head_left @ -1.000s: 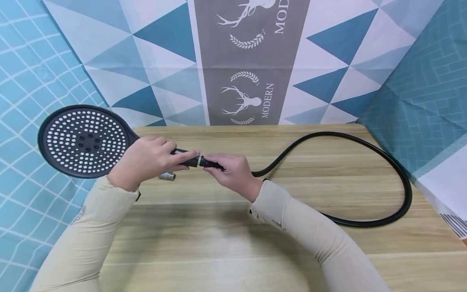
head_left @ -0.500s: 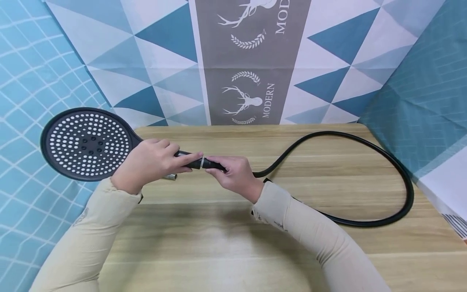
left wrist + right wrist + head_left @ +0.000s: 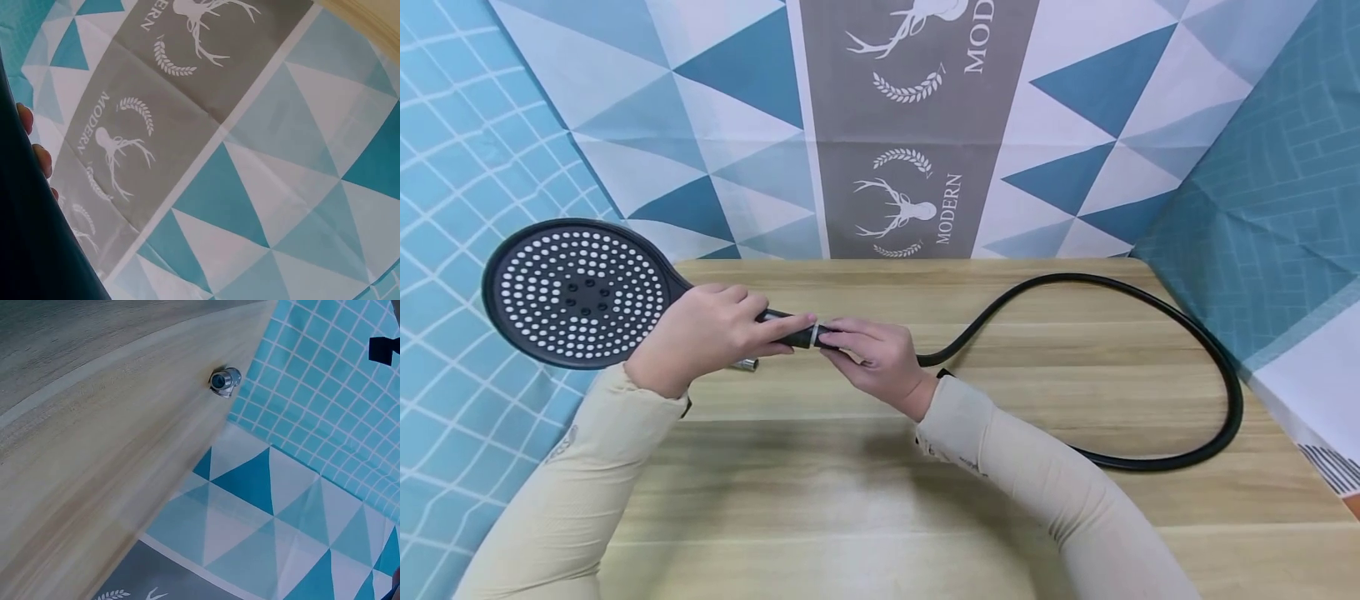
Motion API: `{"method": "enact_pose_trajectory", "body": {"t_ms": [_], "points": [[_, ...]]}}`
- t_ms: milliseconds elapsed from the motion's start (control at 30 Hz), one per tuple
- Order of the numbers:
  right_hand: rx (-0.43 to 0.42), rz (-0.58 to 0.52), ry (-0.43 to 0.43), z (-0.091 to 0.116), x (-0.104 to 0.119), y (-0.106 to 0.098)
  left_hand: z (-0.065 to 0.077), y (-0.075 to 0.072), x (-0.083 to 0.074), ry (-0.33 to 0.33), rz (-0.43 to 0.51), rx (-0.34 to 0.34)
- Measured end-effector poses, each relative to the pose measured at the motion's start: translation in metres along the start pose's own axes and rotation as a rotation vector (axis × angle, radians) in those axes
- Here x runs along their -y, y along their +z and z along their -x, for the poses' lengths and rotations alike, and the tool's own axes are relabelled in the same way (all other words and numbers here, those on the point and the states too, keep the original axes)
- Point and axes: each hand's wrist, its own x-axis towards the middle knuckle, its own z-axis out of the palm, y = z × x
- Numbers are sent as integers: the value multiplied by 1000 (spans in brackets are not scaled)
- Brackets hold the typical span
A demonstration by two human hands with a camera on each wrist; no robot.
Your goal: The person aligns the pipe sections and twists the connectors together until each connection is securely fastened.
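Note:
In the head view my left hand (image 3: 706, 337) grips the handle of a black round shower head (image 3: 580, 292), whose dotted spray face is turned up at the left. My right hand (image 3: 880, 358) pinches the black end fitting of the hose (image 3: 1232, 392) between thumb and fingers. That fitting meets the handle end at a pale ring (image 3: 815, 335); the two parts line up. The hose loops out to the right over the table. A dark curved surface and some left fingertips (image 3: 42, 159) show in the left wrist view.
A small chrome fitting (image 3: 225, 381) stands on the wooden table (image 3: 850, 483) near its far left, partly behind my left hand in the head view. Patterned sheets (image 3: 910, 167) rise behind the table, with blue tiled sheeting (image 3: 460, 433) at the left.
My right fingers have shifted their grip on the hose fitting, and now cover more of it near the ring. The shower head and left hand stay nearly in place.

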Motion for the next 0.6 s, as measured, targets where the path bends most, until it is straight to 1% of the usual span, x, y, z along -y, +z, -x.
{"method": "enact_pose_trajectory", "body": {"t_ms": [267, 600], "points": [[15, 30, 23, 1, 3, 0, 3, 1, 0, 4, 13, 29], [29, 57, 33, 0, 3, 0, 4, 2, 0, -10, 22, 29]]}}
